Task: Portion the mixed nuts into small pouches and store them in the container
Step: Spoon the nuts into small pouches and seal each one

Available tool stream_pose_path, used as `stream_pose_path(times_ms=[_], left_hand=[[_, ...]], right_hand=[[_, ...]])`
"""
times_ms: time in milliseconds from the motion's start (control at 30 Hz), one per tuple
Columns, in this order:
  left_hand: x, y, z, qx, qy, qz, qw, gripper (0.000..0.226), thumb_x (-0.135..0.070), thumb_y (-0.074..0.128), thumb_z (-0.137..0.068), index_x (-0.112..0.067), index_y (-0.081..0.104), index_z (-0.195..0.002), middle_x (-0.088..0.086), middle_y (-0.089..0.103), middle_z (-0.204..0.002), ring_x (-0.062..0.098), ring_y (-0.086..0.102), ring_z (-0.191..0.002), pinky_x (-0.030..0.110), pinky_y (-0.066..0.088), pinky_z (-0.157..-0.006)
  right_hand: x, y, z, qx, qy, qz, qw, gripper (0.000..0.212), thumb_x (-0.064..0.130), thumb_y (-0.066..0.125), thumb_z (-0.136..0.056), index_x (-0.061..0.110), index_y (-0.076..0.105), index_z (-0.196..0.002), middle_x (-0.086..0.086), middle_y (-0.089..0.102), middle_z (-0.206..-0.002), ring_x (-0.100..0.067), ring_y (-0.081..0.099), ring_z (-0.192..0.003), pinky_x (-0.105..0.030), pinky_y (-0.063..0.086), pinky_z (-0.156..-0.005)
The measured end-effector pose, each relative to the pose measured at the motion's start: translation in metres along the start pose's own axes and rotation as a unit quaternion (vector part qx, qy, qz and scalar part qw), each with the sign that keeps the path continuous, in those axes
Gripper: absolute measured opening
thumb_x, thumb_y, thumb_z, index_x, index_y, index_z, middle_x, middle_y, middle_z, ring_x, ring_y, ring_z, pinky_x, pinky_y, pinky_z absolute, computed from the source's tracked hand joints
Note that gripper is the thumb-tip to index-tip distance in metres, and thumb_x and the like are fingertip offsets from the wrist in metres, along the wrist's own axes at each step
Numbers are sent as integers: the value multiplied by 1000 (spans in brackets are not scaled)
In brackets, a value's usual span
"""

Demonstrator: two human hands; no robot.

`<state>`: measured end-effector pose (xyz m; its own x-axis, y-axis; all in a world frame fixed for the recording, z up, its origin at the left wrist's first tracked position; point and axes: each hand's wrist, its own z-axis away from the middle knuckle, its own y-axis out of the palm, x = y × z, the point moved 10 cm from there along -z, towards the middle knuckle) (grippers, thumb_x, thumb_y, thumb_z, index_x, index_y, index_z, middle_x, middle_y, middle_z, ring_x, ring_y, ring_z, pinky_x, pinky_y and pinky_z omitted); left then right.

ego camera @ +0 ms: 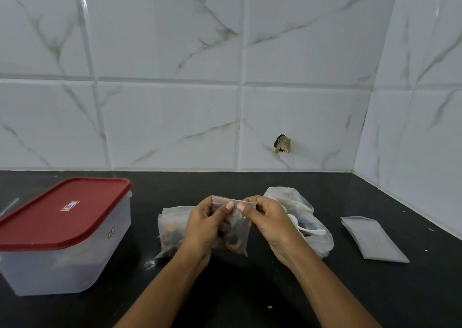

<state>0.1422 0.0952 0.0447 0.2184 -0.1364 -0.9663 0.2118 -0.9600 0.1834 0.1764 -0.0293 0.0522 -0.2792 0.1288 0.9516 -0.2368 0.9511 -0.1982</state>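
Your left hand (200, 225) and right hand (270, 227) both pinch the top edge of a filled pouch (233, 240), upright between them over the dark surface (250, 290). Behind your right hand lies the nut bag (296, 202) — the lidded container (62, 260) stands well left.
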Motion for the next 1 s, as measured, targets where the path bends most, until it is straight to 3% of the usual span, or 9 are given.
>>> stream_pose_path(times_ms=[167,300,433,533,633,767,867,1000], left_hand=[[8,1,-1,12,-32,32,999,19,-14,63,-82,0,62,-95,11,61,-71,20,55,-60,28,49,-52],[15,11,0,55,-60,33,996,14,-16,57,-88,-6,59,-98,8,62,-79,20,58,-71,31,50,-62],[15,9,-1,43,-66,59,995,6,-12,53,-91,-8,55,-87,8,60,-77,18,57,-71,30,48,-66],[17,6,-2,30,-68,54,996,8,-10,52,-91,-8,55,-84,7,60,-74,17,56,-69,29,47,-63],[18,3,-3,21,-69,25,997,8,-13,55,-90,-7,59,-88,8,63,-75,17,58,-69,26,47,-59],[16,-1,-3,3,-65,-12,998,11,-12,56,-89,-5,64,-89,8,65,-78,16,61,-73,19,48,-54],[14,-4,-1,-9,-73,46,996,7,-6,59,-85,-1,63,-84,10,63,-75,18,61,-71,20,52,-52],[15,-8,-2,-6,-86,76,993,6,-5,58,-83,-2,62,-80,10,62,-76,18,59,-73,25,49,-59]], right_hand=[[-13,-3,-2,-12,42,-85,995,10,21,69,-82,14,65,-87,-4,65,-84,-21,59,-87,-30,46,-77],[-17,-6,-2,-17,58,-111,992,2,16,68,-82,14,68,-82,-6,68,-82,-28,62,-93,-42,52,-91],[-24,-7,-3,-23,82,-114,990,3,13,67,-83,10,67,-84,-16,68,-89,-35,62,-95,-48,50,-93],[-28,-4,-2,-11,98,-102,990,4,13,67,-83,10,67,-82,-17,68,-90,-37,62,-98,-46,50,-92],[-25,-4,-2,-8,93,-103,990,9,8,64,-85,12,64,-76,-10,65,-80,-28,59,-88,-41,49,-87],[-23,-6,-1,-18,85,-69,994,20,5,61,-85,18,63,-70,-4,62,-76,-26,57,-89,-46,47,-92],[-20,-7,-1,-17,77,-67,995,15,9,64,-84,19,64,-74,-4,65,-82,-28,60,-97,-43,48,-93],[-11,0,2,41,65,-116,990,13,5,69,-79,13,62,-86,-3,63,-87,-21,58,-95,-34,48,-88]])
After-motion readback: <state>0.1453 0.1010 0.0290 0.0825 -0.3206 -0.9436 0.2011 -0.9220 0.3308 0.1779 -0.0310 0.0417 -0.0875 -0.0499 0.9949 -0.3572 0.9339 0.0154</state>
